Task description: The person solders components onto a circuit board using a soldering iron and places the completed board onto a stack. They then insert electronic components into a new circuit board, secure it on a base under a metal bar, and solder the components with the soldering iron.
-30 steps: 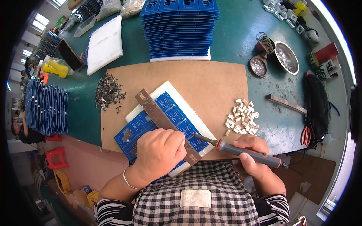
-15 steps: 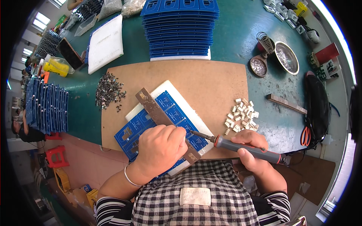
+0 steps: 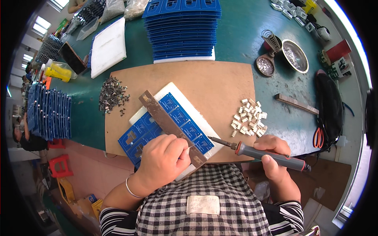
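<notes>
My right hand (image 3: 273, 154) grips a grey soldering iron (image 3: 267, 154) with red rings. The iron's tip points left, close to the lower right edge of a blue circuit board panel (image 3: 143, 128). This panel lies aslant on a white foam slab (image 3: 210, 125). A brown bar (image 3: 167, 120) lies diagonally across the panel. My left hand (image 3: 163, 159) is closed in a pinch over the bar's lower part. What looks like a thin, pale strand of solder wire shows at its fingertips; the rest is hidden.
A brown work board (image 3: 220, 78) carries black components (image 3: 112, 94) at left and white connectors (image 3: 249, 118) at right. Beyond stand stacked blue panels (image 3: 181, 35), an iron stand (image 3: 269, 43) and a metal bowl (image 3: 295, 57). Scissors (image 3: 318, 138) and a bar (image 3: 295, 103) lie right.
The soldering iron has drawn back to the right, its tip leaving the panel's middle for its edge. My left hand has shifted slightly down and left. The whole view has moved a little.
</notes>
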Motion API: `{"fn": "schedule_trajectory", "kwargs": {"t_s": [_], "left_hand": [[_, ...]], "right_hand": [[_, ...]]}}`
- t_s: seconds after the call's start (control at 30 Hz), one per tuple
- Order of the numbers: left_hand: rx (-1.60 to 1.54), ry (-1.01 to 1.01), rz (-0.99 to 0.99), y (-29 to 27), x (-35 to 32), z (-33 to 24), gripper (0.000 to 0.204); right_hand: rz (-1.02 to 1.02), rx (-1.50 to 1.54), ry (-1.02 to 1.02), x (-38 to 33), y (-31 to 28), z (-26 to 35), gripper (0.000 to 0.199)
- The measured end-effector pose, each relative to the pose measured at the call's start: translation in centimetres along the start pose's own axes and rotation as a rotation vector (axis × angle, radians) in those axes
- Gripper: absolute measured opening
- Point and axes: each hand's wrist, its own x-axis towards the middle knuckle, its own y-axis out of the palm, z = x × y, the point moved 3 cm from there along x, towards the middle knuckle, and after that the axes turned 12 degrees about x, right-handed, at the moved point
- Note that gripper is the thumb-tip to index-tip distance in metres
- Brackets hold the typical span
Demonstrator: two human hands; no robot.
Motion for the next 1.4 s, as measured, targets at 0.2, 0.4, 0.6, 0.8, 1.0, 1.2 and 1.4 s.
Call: {"fn": "schedule_trajectory", "kwargs": {"t_s": [0.2,0.4,0.6,0.8,1.0,1.2,1.4], "left_hand": [[0.083,0.094,-0.014,0.8,0.3,-1.4,0.018],[0.094,0.102,-0.011,1.3,0.4,-1.7,0.017],[0.098,0.100,0.018,1.4,0.6,-1.7,0.017],[0.117,0.106,0.027,1.6,0.6,-1.7,0.017],[0.154,0.104,0.040,1.7,0.8,-1.8,0.018],[0.153,0.091,0.053,1.8,1.0,-1.7,0.017],[0.135,0.059,0.055,2.1,1.3,-1.3,0.014]], "right_hand": [[-0.019,0.021,0.013,-1.7,-0.1,-0.1,0.023],[0.010,0.030,0.055,-1.9,0.2,-0.3,0.024],[0.019,0.022,0.051,-1.8,0.4,-0.4,0.024],[0.025,0.021,0.039,-1.7,0.5,-0.7,0.024],[0.026,-0.004,0.005,-1.3,0.6,-0.8,0.024],[0.028,0.000,0.018,-0.8,0.8,-0.9,0.024],[0.027,-0.005,0.008,-0.4,1.0,-1.0,0.023]]}}
